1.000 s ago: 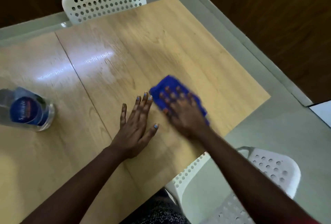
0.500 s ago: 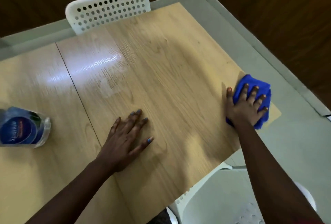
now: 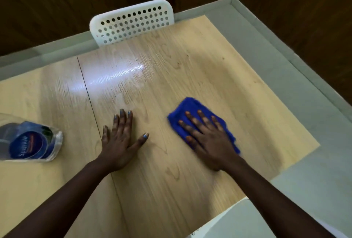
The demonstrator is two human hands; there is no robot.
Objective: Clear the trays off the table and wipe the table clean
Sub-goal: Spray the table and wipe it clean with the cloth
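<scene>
1. A clear plastic package (image 3: 28,141) lies at the left edge of the light wood-grain table (image 3: 171,70). Its round dark-blue label carries white slanted script.
2. That script reads roughly "Sparkle"; the letters are blurred, so the spelling is not certain.
3. A thin red band under the script holds smaller print, too small to read.
4. No other text, number or sign is legible.
</scene>
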